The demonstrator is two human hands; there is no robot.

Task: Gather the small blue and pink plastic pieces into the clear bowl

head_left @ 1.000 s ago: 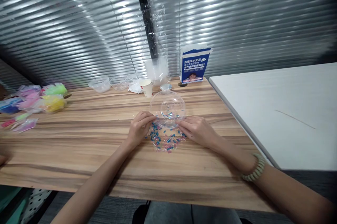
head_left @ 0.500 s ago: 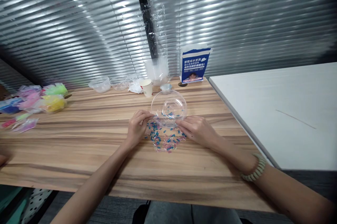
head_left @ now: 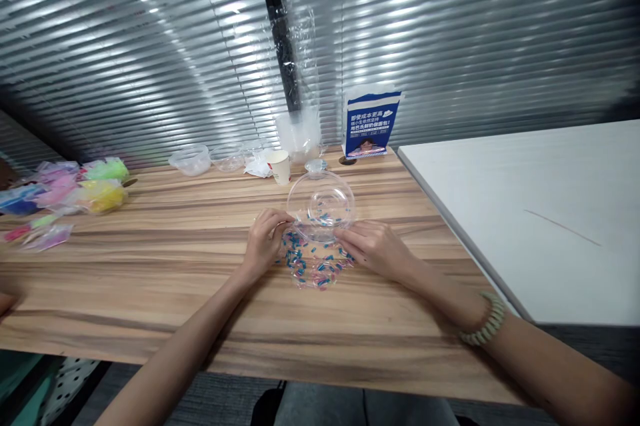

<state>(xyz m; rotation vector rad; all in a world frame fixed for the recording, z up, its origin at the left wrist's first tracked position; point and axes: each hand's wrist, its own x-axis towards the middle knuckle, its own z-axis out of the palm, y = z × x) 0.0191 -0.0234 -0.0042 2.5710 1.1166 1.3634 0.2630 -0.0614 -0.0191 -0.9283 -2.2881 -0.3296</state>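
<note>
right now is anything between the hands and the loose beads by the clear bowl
Nothing visible. The left hand and right hand flank the beads, fingertips at the clear bowl.

Both forearms stretched forward, left hand (head_left: 263, 243) fingers curled and pinched together, right hand (head_left: 374, 247) palm down, fingers extended, bracelet on right wrist

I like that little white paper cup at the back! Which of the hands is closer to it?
The left hand. It sits below the small white paper cup, slightly left of it. The right hand lies farther off, past the clear plastic bowl.
</note>
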